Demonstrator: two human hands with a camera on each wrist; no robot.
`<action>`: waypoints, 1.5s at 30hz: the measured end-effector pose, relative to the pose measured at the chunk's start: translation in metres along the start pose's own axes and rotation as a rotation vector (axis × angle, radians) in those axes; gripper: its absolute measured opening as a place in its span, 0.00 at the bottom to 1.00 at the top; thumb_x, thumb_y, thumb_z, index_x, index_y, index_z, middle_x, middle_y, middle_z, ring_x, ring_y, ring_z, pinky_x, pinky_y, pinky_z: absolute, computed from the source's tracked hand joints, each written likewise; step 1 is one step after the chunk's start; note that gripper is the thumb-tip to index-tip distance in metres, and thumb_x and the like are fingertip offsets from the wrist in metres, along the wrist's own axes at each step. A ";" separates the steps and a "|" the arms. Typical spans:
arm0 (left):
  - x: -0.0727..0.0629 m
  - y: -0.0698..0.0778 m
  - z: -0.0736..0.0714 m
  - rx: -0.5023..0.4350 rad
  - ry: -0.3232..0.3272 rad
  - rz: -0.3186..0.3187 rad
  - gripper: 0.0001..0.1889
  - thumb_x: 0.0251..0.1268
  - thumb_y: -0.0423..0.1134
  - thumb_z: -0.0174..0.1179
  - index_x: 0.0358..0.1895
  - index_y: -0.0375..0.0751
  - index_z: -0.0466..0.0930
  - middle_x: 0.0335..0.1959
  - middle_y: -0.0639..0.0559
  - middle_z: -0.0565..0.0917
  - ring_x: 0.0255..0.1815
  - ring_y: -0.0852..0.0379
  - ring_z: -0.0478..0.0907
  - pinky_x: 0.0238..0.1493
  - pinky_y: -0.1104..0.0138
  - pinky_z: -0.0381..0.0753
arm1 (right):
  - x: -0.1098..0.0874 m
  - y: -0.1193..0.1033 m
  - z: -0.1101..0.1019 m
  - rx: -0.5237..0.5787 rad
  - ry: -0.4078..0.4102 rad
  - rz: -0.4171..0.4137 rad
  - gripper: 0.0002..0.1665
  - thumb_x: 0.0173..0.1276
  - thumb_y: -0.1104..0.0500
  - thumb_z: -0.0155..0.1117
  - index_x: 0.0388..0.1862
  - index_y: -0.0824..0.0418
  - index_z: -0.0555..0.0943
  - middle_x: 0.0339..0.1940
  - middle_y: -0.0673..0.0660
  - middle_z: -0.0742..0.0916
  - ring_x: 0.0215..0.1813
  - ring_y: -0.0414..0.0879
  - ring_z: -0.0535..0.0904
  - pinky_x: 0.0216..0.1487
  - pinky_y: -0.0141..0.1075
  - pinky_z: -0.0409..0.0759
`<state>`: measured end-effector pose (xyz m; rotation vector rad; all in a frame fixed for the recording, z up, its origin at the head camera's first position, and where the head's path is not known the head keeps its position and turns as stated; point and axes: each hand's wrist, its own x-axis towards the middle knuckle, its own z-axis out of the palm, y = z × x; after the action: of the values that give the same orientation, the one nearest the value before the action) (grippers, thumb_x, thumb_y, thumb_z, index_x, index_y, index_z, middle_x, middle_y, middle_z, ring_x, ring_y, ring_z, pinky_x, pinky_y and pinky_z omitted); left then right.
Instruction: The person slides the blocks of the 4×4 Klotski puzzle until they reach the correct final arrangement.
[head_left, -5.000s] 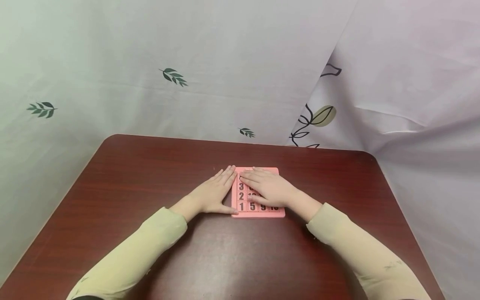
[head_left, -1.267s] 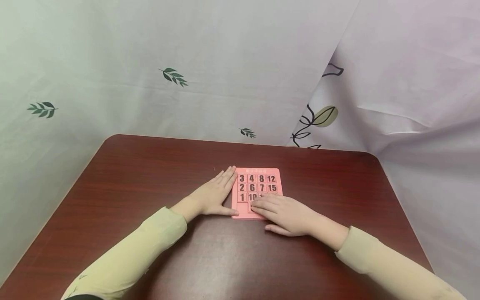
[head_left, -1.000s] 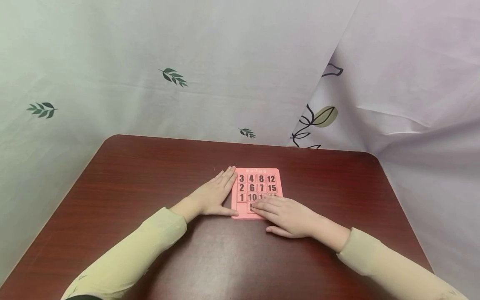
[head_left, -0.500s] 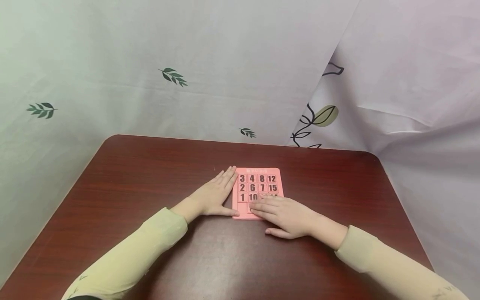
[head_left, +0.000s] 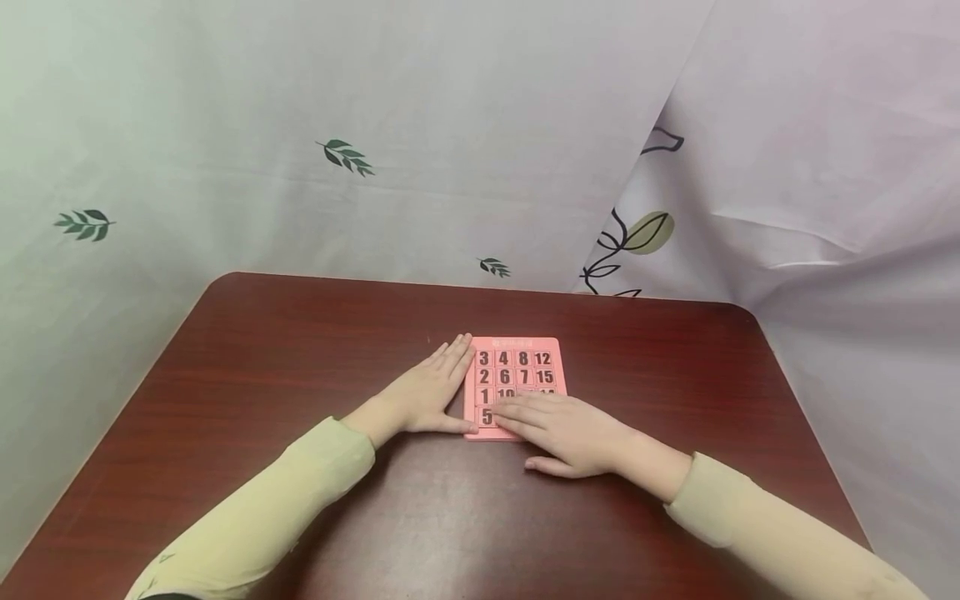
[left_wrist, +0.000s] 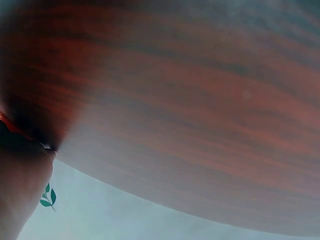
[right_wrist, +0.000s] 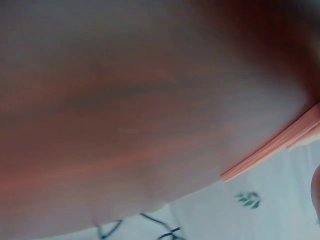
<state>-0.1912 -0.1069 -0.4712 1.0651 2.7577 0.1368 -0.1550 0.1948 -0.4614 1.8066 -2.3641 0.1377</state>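
A pink sliding number puzzle (head_left: 480,435) lies flat in the middle of the table, its tiles printed with black numbers. My left hand (head_left: 420,390) rests along its left edge, fingers straight and the thumb spread to the near left corner. Over the lower right part of the puzzle lies my right hand (head_left: 573,429), fingers extended, their tips just right of the 5 tile (head_left: 486,417) in the bottom left slot. The rest of the bottom row is hidden under that hand. The right wrist view catches the puzzle's side (right_wrist: 272,147); the left wrist view shows part of the left hand (left_wrist: 22,185).
The table (head_left: 315,333) is dark reddish-brown wood with rounded far corners. Pale curtains (head_left: 420,125) with leaf prints hang behind it and along both sides.
The 5 tile has slid left into the bottom left slot, and my right fingertips have shifted left with it. Five seconds ago the right hand covered the upper tiles. My left hand has stayed put.
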 end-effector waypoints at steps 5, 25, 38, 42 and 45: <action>-0.001 0.001 -0.002 0.015 -0.006 -0.008 0.67 0.64 0.80 0.56 0.86 0.28 0.40 0.89 0.32 0.36 0.91 0.40 0.37 0.91 0.53 0.43 | -0.029 0.002 -0.003 -0.001 0.048 0.050 0.41 0.72 0.44 0.70 0.77 0.61 0.74 0.77 0.56 0.80 0.78 0.52 0.76 0.77 0.48 0.76; 0.000 0.002 -0.004 0.000 0.028 0.015 0.67 0.64 0.77 0.59 0.85 0.25 0.43 0.88 0.29 0.39 0.91 0.38 0.40 0.91 0.51 0.46 | -0.021 -0.001 -0.002 -0.035 0.022 0.018 0.41 0.73 0.44 0.69 0.77 0.63 0.74 0.76 0.57 0.81 0.78 0.52 0.77 0.77 0.47 0.77; 0.001 0.002 0.000 -0.002 0.009 0.004 0.67 0.64 0.79 0.57 0.86 0.28 0.40 0.88 0.31 0.37 0.91 0.40 0.37 0.91 0.52 0.43 | -0.069 0.005 -0.001 -0.003 0.108 0.068 0.37 0.74 0.45 0.68 0.75 0.63 0.77 0.74 0.57 0.82 0.76 0.53 0.78 0.87 0.40 0.59; 0.000 0.001 0.000 -0.006 0.016 0.008 0.67 0.64 0.78 0.58 0.85 0.27 0.41 0.88 0.31 0.38 0.91 0.39 0.38 0.91 0.52 0.45 | -0.072 0.004 0.000 -0.003 0.107 0.070 0.37 0.75 0.45 0.66 0.75 0.63 0.76 0.75 0.57 0.82 0.76 0.53 0.77 0.85 0.43 0.64; 0.000 0.001 0.000 -0.008 0.013 0.006 0.67 0.64 0.78 0.58 0.85 0.27 0.41 0.88 0.31 0.38 0.91 0.39 0.37 0.91 0.52 0.44 | -0.067 0.002 0.000 -0.010 0.090 0.072 0.37 0.75 0.44 0.66 0.76 0.62 0.76 0.76 0.57 0.81 0.77 0.53 0.77 0.79 0.46 0.72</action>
<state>-0.1905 -0.1061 -0.4707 1.0743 2.7635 0.1556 -0.1396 0.2593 -0.4737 1.6750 -2.3635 0.2108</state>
